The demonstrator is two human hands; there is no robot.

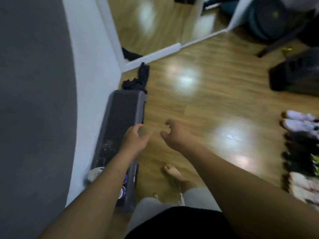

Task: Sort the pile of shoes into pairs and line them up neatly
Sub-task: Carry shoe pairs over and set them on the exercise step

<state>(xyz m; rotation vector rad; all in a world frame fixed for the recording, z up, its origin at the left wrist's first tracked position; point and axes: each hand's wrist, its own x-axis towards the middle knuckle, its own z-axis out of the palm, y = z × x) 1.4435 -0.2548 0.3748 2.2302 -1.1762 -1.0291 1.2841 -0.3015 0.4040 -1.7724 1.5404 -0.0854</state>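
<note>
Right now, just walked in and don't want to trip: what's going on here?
A barefoot person stands on the wood floor, both hands out and holding nothing. The left hand hangs by the gray step along the wall, the right hand over bare floor. Shoes sit in a row at the right.

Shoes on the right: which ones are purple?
The lilac pair at the far end of the row. The dark shoes come next, then black-green shoes, then pinkish-white shoes.

Home: wood floor (207, 104), wall mirror (146, 23), shoes (300, 123)
</note>
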